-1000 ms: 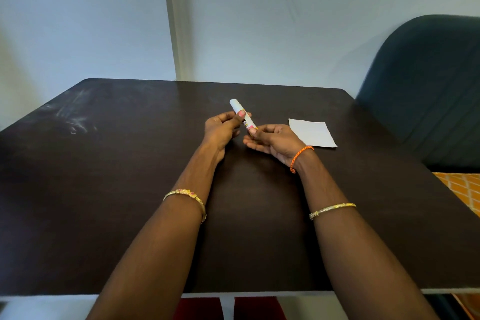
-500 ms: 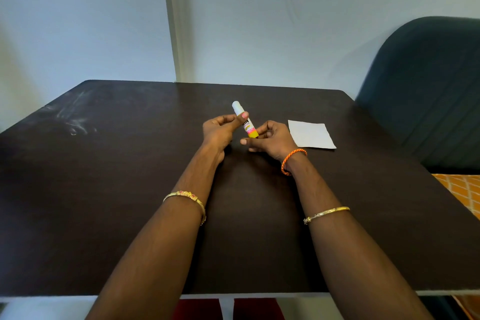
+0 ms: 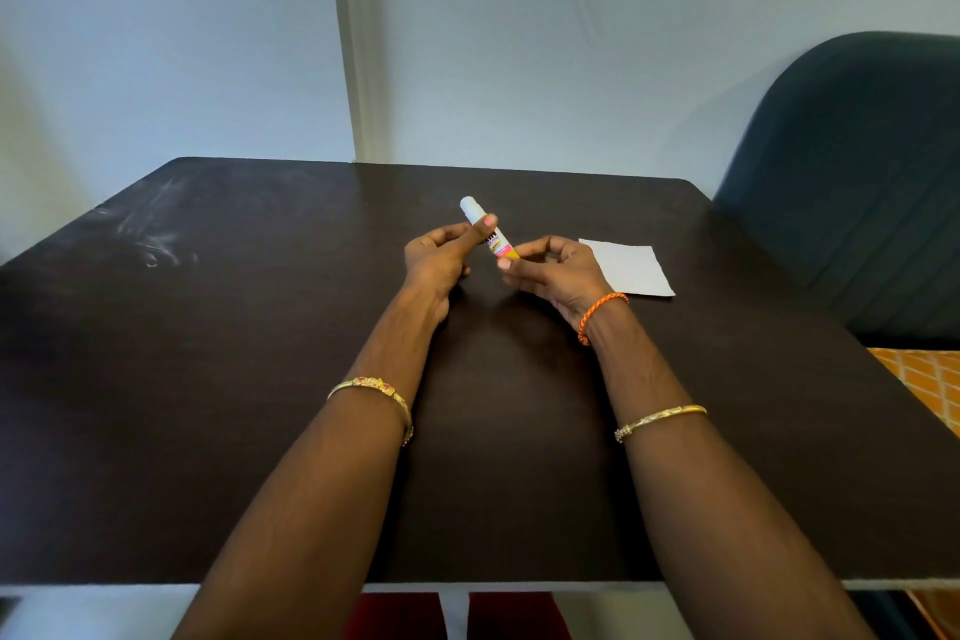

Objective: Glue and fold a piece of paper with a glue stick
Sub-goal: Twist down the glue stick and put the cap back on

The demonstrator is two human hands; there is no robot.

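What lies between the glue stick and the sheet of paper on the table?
In the head view, only the right hand, pinching the lower end of the glue stick; the paper lies just past its knuckles on the table.

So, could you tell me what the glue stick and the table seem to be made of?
Glue stick: probably smooth plastic, judging by its even white tube and printed yellow-pink label. Table: likely dark wood or wood-look laminate with a semi-matte finish; faint grain, soft reflections and pale smudges show.

dark table (image 3: pixel 208 379); teal chair (image 3: pixel 857 182) at its right; pale wall (image 3: pixel 519 42) behind; white smears (image 3: pixel 150 234) far-left
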